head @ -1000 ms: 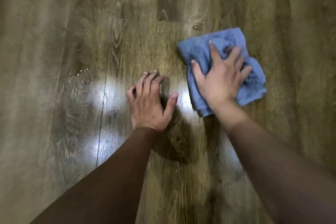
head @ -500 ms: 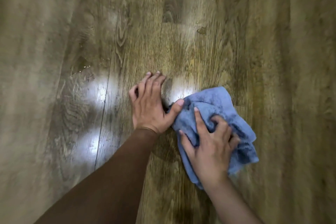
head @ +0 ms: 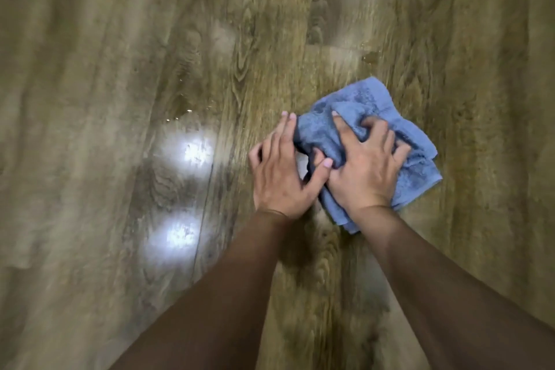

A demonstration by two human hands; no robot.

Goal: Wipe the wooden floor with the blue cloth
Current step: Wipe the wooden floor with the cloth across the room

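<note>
A: Where was the blue cloth (head: 372,126) relative to the hands?

B: It lay bunched on the wooden floor (head: 120,69), right of centre in the head view. The right hand (head: 365,167) sat on top of it, fingers curled into the folds and gripping the fabric, so most of the cloth showed beyond and to the right of the knuckles, with one corner sticking out below the wrist.

A: And the other hand?

B: The left hand (head: 280,173) was flat on the boards just beside the cloth, fingers straight and close together, pointing away from the person. Its thumb reached across and touched the right hand, and its fingertips met the cloth's left edge.

A: Anything else on the floor?

B: Two bright light reflections (head: 186,189) shone on the boards to the left of the hands, with a few small water drops (head: 177,117) just beyond them. Another wet spot (head: 371,56) sat beyond the cloth.

A: Any brand, label or writing?

B: None that I could read; the cloth was plain blue terry and the planks showed only wood grain
</note>
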